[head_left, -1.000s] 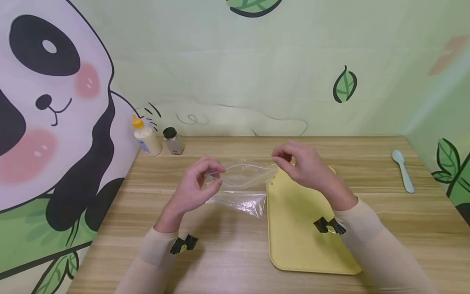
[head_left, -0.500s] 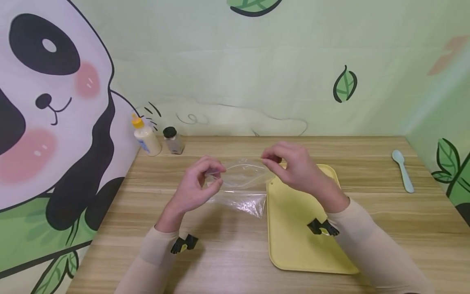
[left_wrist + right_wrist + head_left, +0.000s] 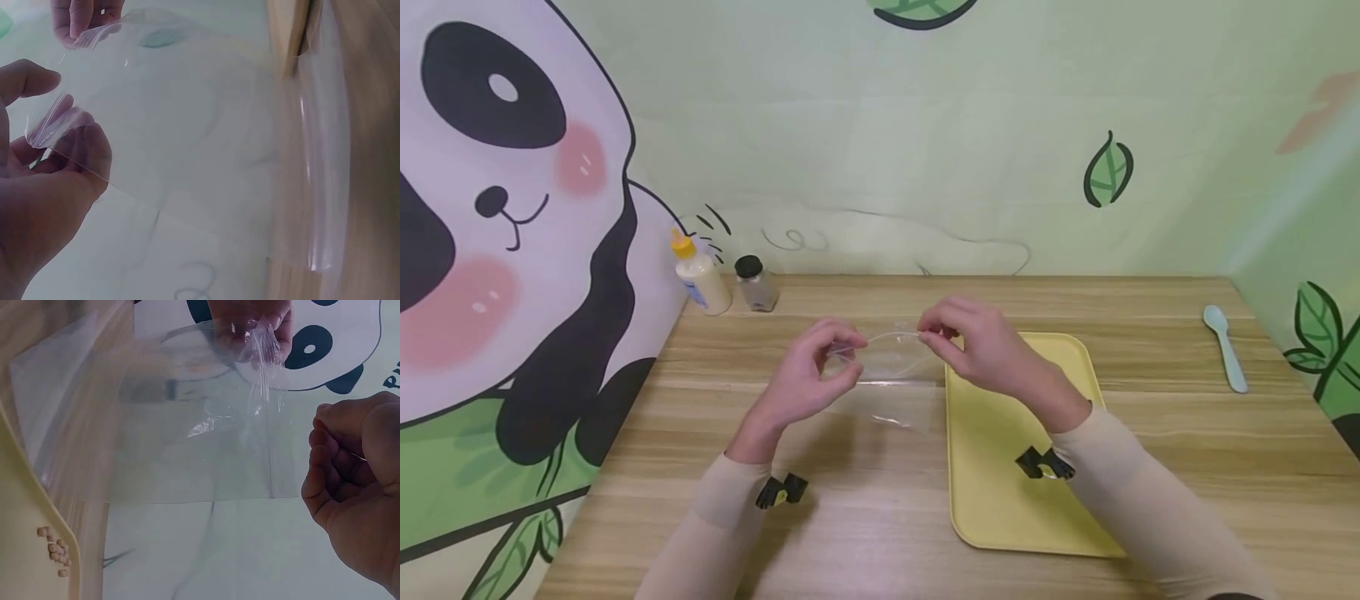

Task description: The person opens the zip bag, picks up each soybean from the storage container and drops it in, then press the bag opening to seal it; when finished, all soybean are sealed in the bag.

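One clear plastic zip bag (image 3: 891, 357), left hand (image 3: 808, 371) gripping it, right hand (image 3: 981, 343) curled alongside, can't tell if pinching. Yellow rectangular tray (image 3: 1000, 508) part-blocked by right arm (image 3: 1135, 492); pale-blue spoon (image 3: 1227, 350) farther right, cream yellow-capped bottle (image 3: 703, 282), black-lidded clear jar (image 3: 757, 290) past left.

The bag (image 3: 187, 112) is colourless, the tray (image 3: 992, 508) yellow.

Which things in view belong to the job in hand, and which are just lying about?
In the job:
clear plastic bag
left hand, holding the bag
right hand by the bag's mouth, grip unclear

Seemingly lying about:
yellow tray with small brown pieces, role uncertain
pale blue spoon
orange-capped bottle
black-lidded jar
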A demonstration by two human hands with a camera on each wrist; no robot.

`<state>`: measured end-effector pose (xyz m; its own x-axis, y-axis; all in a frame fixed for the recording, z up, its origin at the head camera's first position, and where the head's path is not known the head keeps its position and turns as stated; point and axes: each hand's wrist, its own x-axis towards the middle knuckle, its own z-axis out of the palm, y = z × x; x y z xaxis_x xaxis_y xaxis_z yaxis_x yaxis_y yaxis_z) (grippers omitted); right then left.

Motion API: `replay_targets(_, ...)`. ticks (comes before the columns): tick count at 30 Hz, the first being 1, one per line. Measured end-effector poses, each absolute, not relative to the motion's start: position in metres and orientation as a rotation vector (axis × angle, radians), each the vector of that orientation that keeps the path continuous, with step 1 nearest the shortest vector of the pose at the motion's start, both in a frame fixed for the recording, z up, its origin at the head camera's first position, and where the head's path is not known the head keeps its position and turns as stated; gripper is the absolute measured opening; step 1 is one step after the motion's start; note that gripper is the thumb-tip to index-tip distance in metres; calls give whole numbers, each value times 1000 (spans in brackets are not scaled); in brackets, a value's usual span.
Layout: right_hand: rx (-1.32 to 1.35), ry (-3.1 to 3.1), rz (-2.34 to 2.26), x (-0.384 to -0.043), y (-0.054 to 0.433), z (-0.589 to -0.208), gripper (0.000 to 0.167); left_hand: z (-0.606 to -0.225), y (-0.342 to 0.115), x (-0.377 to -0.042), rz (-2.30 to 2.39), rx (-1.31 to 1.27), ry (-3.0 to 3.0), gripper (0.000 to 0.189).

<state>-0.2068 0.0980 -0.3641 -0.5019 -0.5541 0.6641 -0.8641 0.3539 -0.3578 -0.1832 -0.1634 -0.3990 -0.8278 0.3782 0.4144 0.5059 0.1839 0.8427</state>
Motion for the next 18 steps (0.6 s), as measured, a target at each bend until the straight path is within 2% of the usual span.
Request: replay_targets(18, 1165, -2324, 932, -213, 90, -380, 4, -410, -161, -192, -1709, -883, -2371, 30)
